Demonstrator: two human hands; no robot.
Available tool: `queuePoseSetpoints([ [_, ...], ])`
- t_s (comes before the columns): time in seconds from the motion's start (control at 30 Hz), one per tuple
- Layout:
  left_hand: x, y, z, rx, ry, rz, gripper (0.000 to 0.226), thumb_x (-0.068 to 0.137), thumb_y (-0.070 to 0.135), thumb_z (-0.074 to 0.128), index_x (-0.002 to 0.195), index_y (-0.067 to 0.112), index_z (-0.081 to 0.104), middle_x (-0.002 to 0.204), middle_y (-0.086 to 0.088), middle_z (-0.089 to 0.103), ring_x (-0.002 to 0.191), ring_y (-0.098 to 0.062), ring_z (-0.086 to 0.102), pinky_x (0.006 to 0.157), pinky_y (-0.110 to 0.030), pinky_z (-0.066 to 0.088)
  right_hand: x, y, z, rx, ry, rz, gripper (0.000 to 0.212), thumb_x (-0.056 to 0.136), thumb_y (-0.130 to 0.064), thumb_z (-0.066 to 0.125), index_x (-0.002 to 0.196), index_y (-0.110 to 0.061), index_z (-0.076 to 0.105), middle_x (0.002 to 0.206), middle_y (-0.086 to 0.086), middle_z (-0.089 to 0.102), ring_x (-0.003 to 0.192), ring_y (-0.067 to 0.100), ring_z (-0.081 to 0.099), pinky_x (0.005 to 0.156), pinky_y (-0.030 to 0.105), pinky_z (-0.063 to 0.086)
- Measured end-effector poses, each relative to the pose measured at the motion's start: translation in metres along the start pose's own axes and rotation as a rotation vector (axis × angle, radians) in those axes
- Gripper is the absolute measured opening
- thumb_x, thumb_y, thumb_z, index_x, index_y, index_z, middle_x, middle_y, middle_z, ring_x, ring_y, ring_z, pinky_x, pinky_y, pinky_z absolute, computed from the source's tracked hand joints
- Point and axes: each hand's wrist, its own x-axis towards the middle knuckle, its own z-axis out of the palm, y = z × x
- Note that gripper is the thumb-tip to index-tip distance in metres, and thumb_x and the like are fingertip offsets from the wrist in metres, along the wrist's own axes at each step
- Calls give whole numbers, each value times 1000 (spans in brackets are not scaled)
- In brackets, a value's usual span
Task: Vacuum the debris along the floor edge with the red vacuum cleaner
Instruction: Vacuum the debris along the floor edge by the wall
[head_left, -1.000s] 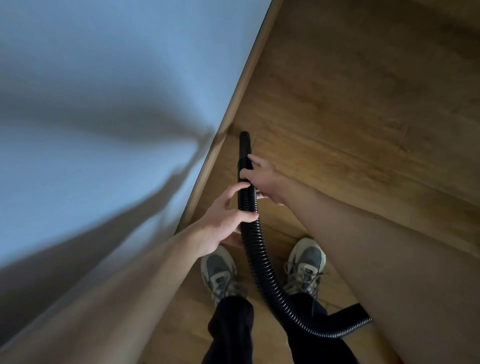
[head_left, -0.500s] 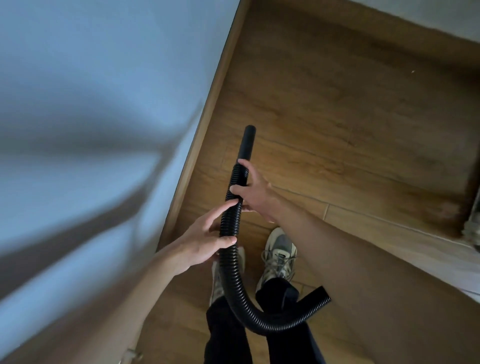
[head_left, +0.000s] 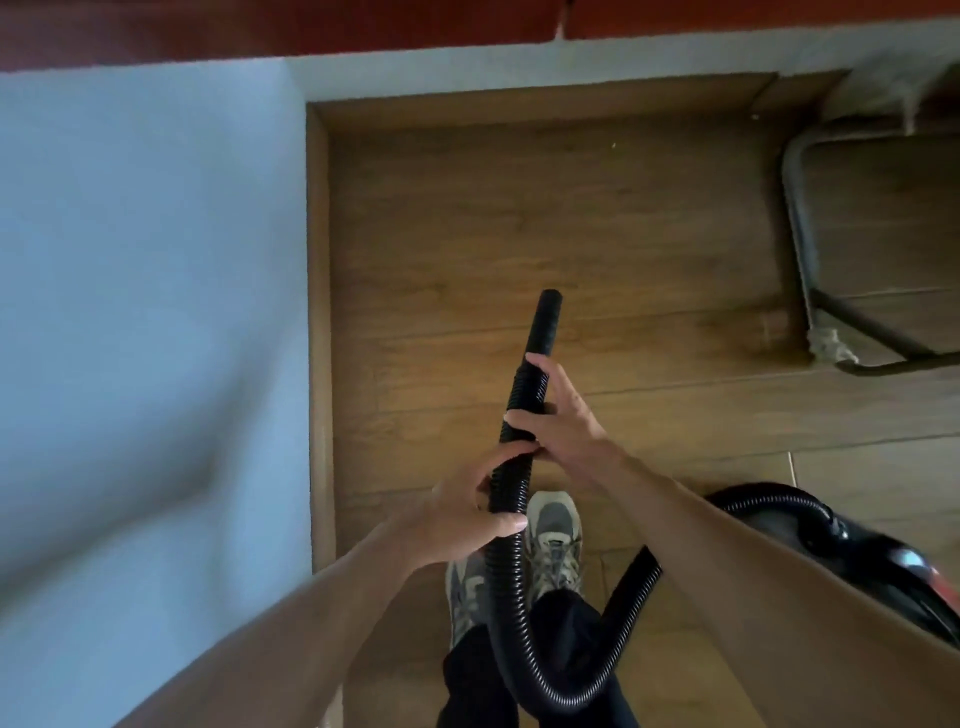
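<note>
A black ribbed vacuum hose loops up from below my feet, and its smooth nozzle points at the wooden floor ahead. My right hand grips the hose just behind the nozzle. My left hand holds it lower down, thumb and fingers wrapped round it. The vacuum cleaner body, dark with a bit of red, sits on the floor at the right, partly hidden by my right arm. Tiny specks of debris lie near the far skirting.
A pale wall with a wooden skirting board runs along the left and meets a far wall in a corner. A black metal chair frame stands at the upper right. My two shoes are below the hands.
The view has swung up and right, bringing the room corner, the chair frame and the vacuum body into sight. Both hands keep their hold on the hose, whose nozzle now points further from the left skirting.
</note>
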Motion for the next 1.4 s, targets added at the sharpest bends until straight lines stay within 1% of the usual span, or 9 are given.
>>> queuePoseSetpoints([
  [0.1,9,20,26,19,-102,28,71,90,13,68,134,61,38,130,12,47,112,-6,53,82,-23,54,-25,7,-37,49,73,-19,72,87,6,66,136,-34,35,120,30,56,79,26,66,64,40,61],
  [0.23,21,37,67,89,-131,91,74,88,-4,62,133,52,41,136,11,43,116,-11,49,100,-34,50,-54,22,-80,85,185,-12,71,87,6,66,139,-29,32,121,33,54,88,38,67,76,52,60],
  [0.37,34,48,105,235,-157,115,80,86,-2,62,116,67,37,117,36,35,113,-2,41,102,-29,39,-79,40,-117,116,263,-5,71,85,5,67,136,-31,34,121,32,53,97,41,66,75,52,61],
  [0.6,53,65,179,344,-235,89,91,84,3,67,99,88,36,119,29,42,111,3,42,88,-17,39,-126,81,-179,226,362,-8,75,82,2,70,134,-36,32,108,25,59,87,36,69,72,50,62],
  [0.77,64,84,240,435,-324,72,85,82,5,67,109,81,42,133,11,50,123,-8,49,100,-28,48,-168,118,-229,321,451,-22,77,83,5,68,141,-28,31,100,22,59,80,28,67,68,41,61],
  [0.97,78,111,306,536,-498,40,70,88,6,63,122,65,46,123,18,48,107,4,52,72,-8,50,-214,155,-283,430,501,-44,74,85,6,67,141,-25,31,96,15,59,70,14,64,51,23,51],
  [1.13,88,129,354,592,-562,36,67,87,9,65,130,57,47,127,12,56,103,-2,63,82,-22,59,-239,180,-318,491,569,-45,76,84,5,67,141,-27,30,93,12,56,66,16,60,53,31,51],
  [1.3,108,141,398,692,-668,8,72,86,18,70,138,60,42,139,12,54,112,1,58,72,-3,48,-261,218,-350,613,677,-27,73,84,5,67,140,-27,34,93,14,54,78,21,57,68,37,54],
  [1.4,119,146,424,722,-702,-6,70,88,21,71,138,61,43,143,12,50,128,-4,44,83,-9,41,-275,245,-366,728,720,-11,69,85,5,66,138,-26,36,90,11,51,79,21,55,71,39,53],
])
